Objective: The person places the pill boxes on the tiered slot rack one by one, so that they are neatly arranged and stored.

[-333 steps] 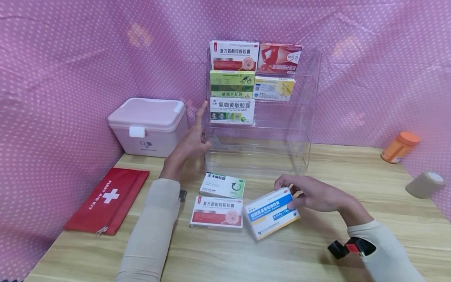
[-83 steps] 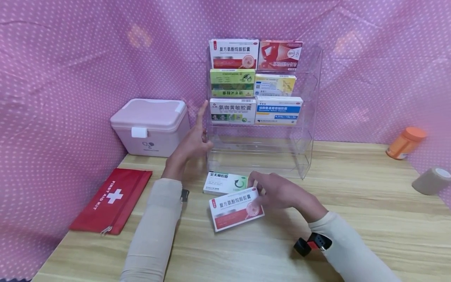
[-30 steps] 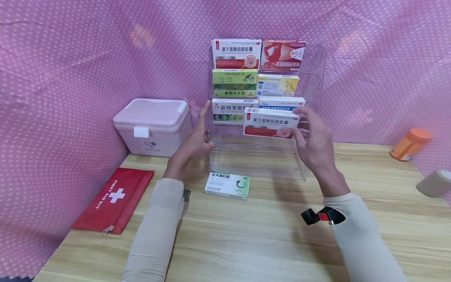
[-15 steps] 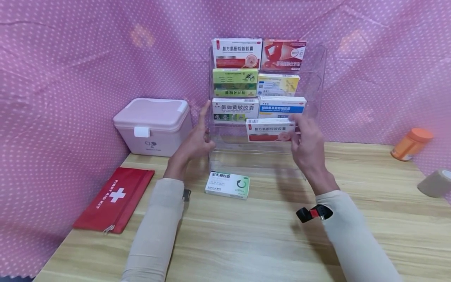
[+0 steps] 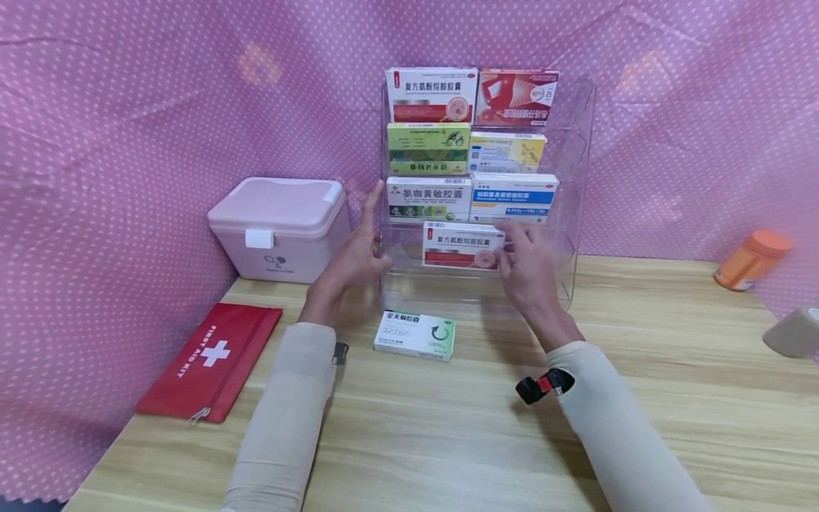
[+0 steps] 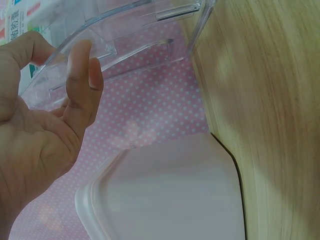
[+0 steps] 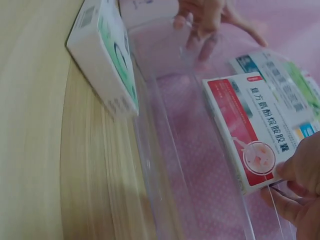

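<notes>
My right hand (image 5: 530,274) pinches the right end of a white-and-red medicine box (image 5: 457,250). In the right wrist view this box (image 7: 245,132) stands upright at a clear tier, printed face outward. The clear acrylic display rack (image 5: 416,288) bears medicine boxes in pairs on its upper three tiers. At its left side, my left hand (image 5: 355,259) grips the side panel, index finger pointing up. The left wrist view shows bent fingers (image 6: 80,70) at the panel edge. A white-and-green medicine box (image 5: 414,336) lies flat on the table before the rack.
A pink lidded case (image 5: 278,227) stands left of the rack, with a red first aid pouch (image 5: 207,363) in front of it. At the far right are an orange bottle (image 5: 753,261) and a beige bandage roll (image 5: 793,333). Dotted pink cloth (image 5: 160,107) hangs behind.
My right hand has lifted the white-and-red box from the table to the rack, then lowered it and shifted left below the third tier. A blue-and-white box joined that tier earlier. My left hand stays put.
</notes>
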The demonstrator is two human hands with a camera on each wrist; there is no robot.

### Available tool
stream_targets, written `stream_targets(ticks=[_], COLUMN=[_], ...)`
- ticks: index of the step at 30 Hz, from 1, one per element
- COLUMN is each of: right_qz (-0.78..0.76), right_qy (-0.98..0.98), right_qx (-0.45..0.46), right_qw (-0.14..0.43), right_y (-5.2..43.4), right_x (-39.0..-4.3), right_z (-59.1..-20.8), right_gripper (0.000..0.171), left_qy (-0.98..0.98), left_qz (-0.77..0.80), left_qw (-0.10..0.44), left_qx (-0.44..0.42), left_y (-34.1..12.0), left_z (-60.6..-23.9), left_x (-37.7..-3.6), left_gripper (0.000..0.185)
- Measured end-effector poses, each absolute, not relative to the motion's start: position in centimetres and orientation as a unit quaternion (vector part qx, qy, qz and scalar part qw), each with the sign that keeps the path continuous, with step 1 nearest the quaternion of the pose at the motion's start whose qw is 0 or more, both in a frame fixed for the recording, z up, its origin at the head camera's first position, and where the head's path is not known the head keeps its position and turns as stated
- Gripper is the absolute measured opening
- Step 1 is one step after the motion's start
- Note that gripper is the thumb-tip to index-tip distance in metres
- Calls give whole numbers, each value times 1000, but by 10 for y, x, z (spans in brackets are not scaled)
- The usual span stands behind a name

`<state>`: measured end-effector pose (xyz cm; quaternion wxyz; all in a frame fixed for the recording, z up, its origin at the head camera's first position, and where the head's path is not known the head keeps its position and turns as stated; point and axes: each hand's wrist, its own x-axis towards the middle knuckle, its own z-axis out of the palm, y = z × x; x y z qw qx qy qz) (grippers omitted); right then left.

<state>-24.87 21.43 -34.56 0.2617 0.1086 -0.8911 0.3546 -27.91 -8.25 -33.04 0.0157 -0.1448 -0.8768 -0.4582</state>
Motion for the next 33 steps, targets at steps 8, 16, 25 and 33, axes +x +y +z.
stream_targets(ticks=[8, 16, 25, 33], right_qz=[307, 306, 323, 300], right_qy=[-920, -927, -925, -937], right_qx=[151, 154, 157, 134], right_qw=[194, 154, 122, 115], right_y=[180, 172, 179, 184], right_x=[-249, -245, -246, -236], right_z=[-340, -341, -337, -328], right_gripper=[64, 73, 75, 73], left_qy=[-877, -880, -879, -881], left_qz=[-459, -457, -458, -455], left_qw=[14, 9, 14, 10], left_qx=[-139, -131, -131, -127], left_y=[-80, -80, -80, -81], left_z=[-329, -326, -329, -328], left_x=[-279, -278, -278, -277], left_gripper=[139, 140, 140, 139])
